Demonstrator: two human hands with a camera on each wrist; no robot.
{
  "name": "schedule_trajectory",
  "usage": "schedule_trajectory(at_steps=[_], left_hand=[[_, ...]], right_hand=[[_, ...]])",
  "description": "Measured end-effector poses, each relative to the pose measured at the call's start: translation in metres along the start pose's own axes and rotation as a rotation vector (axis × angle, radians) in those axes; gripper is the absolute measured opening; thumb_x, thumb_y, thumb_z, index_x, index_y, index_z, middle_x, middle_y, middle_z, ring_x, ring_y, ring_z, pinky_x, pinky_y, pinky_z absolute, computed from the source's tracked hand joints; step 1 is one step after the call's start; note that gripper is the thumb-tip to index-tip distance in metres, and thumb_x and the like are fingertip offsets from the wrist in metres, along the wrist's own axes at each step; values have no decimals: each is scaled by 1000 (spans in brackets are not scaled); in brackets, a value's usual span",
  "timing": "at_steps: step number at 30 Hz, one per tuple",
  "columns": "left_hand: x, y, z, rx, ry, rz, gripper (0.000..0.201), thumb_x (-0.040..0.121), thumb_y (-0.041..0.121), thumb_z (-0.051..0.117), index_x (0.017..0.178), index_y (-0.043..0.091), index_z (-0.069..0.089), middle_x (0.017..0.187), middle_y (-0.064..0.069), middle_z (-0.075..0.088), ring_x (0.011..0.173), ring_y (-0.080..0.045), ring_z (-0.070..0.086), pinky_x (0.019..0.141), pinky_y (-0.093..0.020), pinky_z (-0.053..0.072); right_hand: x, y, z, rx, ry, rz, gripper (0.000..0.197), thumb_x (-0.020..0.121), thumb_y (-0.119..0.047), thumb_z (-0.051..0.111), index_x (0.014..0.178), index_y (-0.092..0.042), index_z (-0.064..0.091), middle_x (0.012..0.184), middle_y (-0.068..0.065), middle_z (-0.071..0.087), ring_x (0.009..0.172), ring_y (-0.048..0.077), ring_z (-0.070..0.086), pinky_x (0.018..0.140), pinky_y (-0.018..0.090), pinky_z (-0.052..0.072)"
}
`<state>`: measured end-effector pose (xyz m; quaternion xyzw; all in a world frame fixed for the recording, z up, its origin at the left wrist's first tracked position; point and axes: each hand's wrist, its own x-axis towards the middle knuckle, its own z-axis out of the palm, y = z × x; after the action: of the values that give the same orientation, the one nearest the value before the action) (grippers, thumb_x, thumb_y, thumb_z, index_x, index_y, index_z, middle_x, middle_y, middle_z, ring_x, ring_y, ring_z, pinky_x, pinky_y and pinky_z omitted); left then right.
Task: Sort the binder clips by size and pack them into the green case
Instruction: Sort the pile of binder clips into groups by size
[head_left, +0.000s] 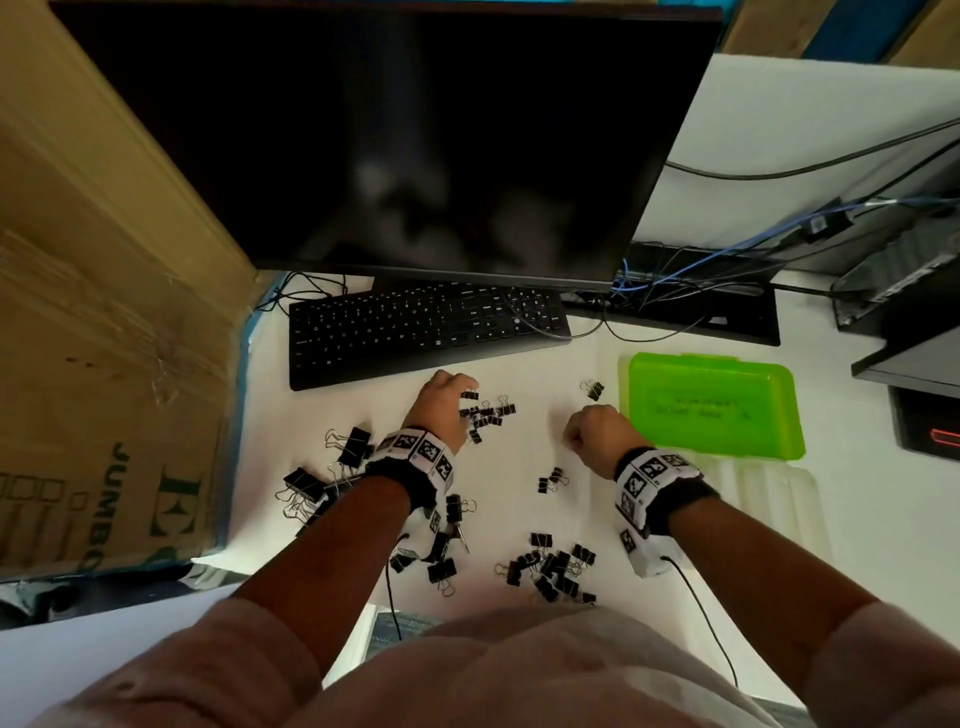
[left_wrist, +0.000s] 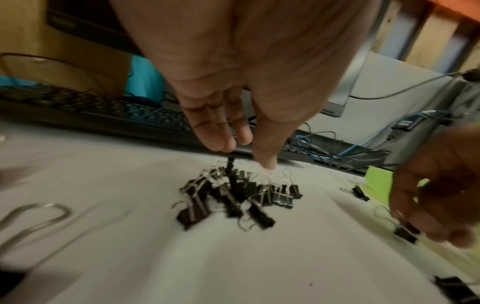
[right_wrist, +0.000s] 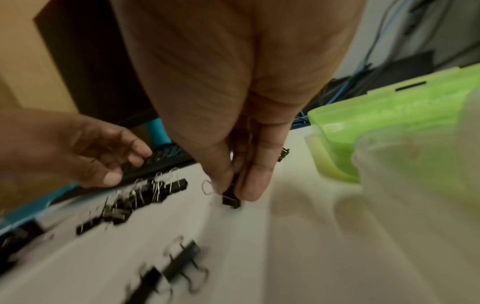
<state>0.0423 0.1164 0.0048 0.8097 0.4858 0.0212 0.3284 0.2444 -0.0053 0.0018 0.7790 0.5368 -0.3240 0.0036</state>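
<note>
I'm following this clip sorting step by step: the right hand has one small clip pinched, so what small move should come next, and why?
Probably carry it left and drop it on the small-clip pile. The right hand pinches a small binder clip just above the table, and the left hand hovers open over that pile of similar clips. The green case looks closed, so packing seems premature.
</note>
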Motion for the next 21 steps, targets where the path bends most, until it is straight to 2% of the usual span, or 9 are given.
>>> schedule_trajectory(at_steps=[3, 5, 7, 9, 11, 13, 15, 18, 21], left_hand=[[8, 20, 9, 82, -34, 92, 37, 88, 11, 59, 121, 26, 56, 125, 3, 49, 119, -16, 46, 103, -33, 41], [13, 29, 18, 200, -69, 152, 39, 90, 13, 57, 127, 24, 54, 127, -1, 52, 121, -21, 45, 102, -37, 41], [17, 35, 25, 327, -101, 187, 38, 91, 15, 55, 129, 21, 52, 128, -4, 55, 120, -25, 44, 102, -39, 39], [21, 39, 29, 398, -146, 213, 32, 92, 13, 52, 123, 19, 57, 121, -6, 60, 116, -27, 46, 100, -39, 40], [22, 44, 33, 368, -183, 227, 26, 91, 11, 49, 113, 18, 63, 110, -7, 65, 110, -27, 50, 93, -36, 42], [22, 52, 36, 237, -180, 210, 25, 91, 10, 49, 108, 19, 65, 103, -6, 66, 104, -26, 55, 89, -33, 46], [20, 63, 38, 30, -159, 175, 28, 89, 9, 51, 114, 20, 60, 98, -5, 65, 96, -22, 59, 86, -29, 49], [16, 79, 39, -169, -191, 141, 44, 88, 11, 57, 129, 26, 48, 93, -3, 60, 88, -18, 58, 83, -24, 47], [15, 80, 44, -206, -212, 177, 42, 85, 7, 64, 124, 21, 58, 93, -2, 52, 87, -21, 59, 88, -28, 50]], right_hand=[[10, 6, -6, 335, 71, 51, 19, 78, 0, 57, 78, -14, 70, 86, 9, 71, 80, 25, 67, 75, 31, 57], [10, 8, -12, 699, 76, 129, 20, 81, 10, 55, 82, -5, 68, 82, 13, 67, 71, 26, 66, 66, 27, 60], [8, 11, -19, 902, 55, 177, 23, 83, 16, 50, 84, -1, 66, 80, 15, 63, 62, 23, 65, 58, 23, 59], [8, 16, -24, 908, 48, 184, 23, 83, 16, 50, 85, 0, 66, 74, 10, 63, 55, 16, 63, 55, 22, 58], [8, 20, -28, 820, 71, 178, 24, 82, 14, 49, 88, -1, 68, 71, 6, 64, 55, 14, 62, 53, 21, 55], [8, 24, -30, 709, 101, 150, 29, 80, 11, 48, 86, -9, 67, 73, 5, 65, 61, 17, 60, 49, 14, 50], [8, 28, -32, 668, 102, 132, 30, 80, 10, 47, 93, -13, 62, 76, 6, 65, 65, 19, 60, 47, 11, 48], [7, 28, -29, 662, 104, 118, 30, 81, 6, 53, 104, -14, 55, 74, 4, 69, 64, 17, 63, 59, 23, 54], [5, 23, -23, 636, 117, 55, 33, 80, -2, 59, 106, -17, 48, 78, 8, 73, 65, 20, 65, 72, 34, 56]])
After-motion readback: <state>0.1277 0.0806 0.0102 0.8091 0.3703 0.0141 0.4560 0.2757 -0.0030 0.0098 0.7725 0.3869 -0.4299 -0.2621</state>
